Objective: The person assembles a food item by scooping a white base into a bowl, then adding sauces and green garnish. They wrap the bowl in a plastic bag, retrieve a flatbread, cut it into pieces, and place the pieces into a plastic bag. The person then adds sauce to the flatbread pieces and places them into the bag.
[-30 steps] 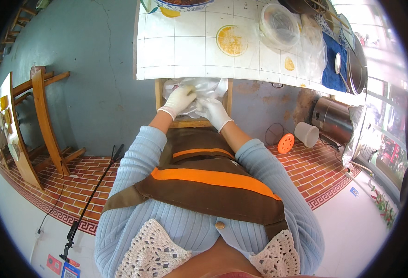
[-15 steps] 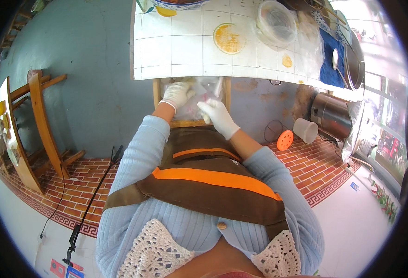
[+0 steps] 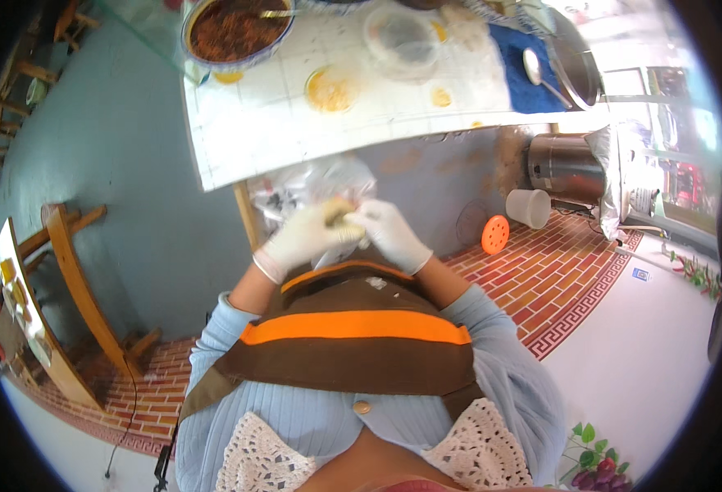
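Both of my hands wear thin pale gloves and meet in front of my apron, at the near side of an open wooden drawer. Fingers curl on my left hand, its fingertips touching those of the right. My right hand is closed in a pinch. Whatever lies between the fingertips is too small and blurred to name. Crumpled clear plastic bags fill the drawer just beyond the hands.
Above the drawer is a white-topped table with a bowl of dark red-brown food, a clear round tub and a spoon on a blue cloth. A white bucket and orange disc stand right; a wooden bench stands left.
My hands have come out of the drawer toward my body and joined at the fingertips. The view has shifted, and the food bowl now shows more fully.
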`<state>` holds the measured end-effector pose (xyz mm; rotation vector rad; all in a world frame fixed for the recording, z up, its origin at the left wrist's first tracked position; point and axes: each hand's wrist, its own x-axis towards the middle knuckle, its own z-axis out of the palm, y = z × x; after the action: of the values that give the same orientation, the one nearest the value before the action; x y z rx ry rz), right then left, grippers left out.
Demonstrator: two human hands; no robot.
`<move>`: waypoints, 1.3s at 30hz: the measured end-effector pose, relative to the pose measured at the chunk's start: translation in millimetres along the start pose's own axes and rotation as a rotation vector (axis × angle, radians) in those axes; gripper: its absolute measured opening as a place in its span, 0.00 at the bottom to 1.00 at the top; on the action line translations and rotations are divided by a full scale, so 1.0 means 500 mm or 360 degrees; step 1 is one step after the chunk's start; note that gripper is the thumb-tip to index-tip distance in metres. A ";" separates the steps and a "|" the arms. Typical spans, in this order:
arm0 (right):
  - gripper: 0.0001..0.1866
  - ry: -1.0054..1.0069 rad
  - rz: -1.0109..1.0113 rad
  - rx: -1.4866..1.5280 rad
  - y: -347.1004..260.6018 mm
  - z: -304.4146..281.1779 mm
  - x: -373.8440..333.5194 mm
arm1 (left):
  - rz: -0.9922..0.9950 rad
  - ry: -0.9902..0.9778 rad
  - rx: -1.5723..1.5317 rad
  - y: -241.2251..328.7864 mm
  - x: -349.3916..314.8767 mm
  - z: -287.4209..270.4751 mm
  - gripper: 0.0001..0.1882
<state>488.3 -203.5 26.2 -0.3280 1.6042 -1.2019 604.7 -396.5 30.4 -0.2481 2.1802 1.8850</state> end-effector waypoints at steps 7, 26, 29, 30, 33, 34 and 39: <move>0.15 -0.0055 0.0065 0.0497 -0.026 -0.019 -0.031 | -0.0179 -0.0099 -0.0728 0.030 0.009 0.010 0.07; 0.10 0.0536 -0.1110 -0.0304 -0.042 -0.092 -0.059 | 0.0313 0.0223 0.0064 0.109 0.122 0.051 0.12; 0.12 0.0273 -0.0702 0.0573 -0.058 -0.106 -0.072 | 0.0227 0.0189 -0.0313 0.141 0.147 0.055 0.11; 0.13 0.0169 -0.0680 0.0866 -0.067 -0.108 -0.075 | 0.0108 0.0212 -0.0322 0.154 0.145 0.056 0.10; 0.13 -0.0003 -0.0695 0.1280 -0.089 -0.097 -0.087 | 0.0125 0.0252 -0.0307 0.191 0.139 0.058 0.10; 0.13 0.0174 -0.0641 0.1074 -0.097 -0.089 -0.085 | 0.0153 0.0289 -0.0229 0.201 0.134 0.060 0.11; 0.12 0.0345 -0.0486 0.0883 -0.121 -0.052 -0.072 | 0.0110 0.0245 -0.0080 0.213 0.100 0.026 0.13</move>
<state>460.0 -191.6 94.4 -0.0844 1.3543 -1.9108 527.5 -366.1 114.7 -0.3421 2.2688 2.0222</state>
